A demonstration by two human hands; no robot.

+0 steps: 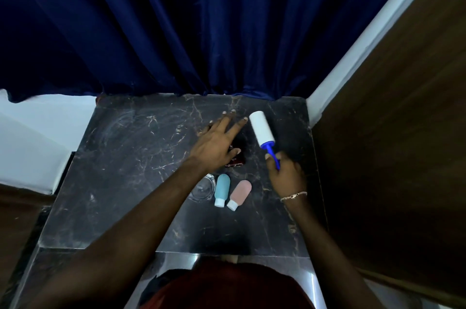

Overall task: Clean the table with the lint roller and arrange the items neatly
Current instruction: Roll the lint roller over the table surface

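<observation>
The right hand is closed around the blue handle of the lint roller, whose white roll is pointed toward 11 o'clock and held low over the desk; whether the roll is touching the surface cannot be told from this angle. The left hand is spread wide, fingers splayed and flat, and nothing is gripped by it; it is laid over a small dark red box, most of which is hidden beneath the palm. Just beside that box, at 6 o'clock from it, a teal bottle and a pink bottle are laid side by side with white caps toward the viewer, and a clear glass dish is set at 9 o'clock from the teal one, partly covered by the forearm. A blue curtain is hung behind the far edge.

The cleaning step is judged to be in hand, with the box likely being steadied or shifted so the roller can pass. Next, the box would need to be slid clear and the roll pressed flat and drawn across the bare marble, before the four items are lined up.
</observation>
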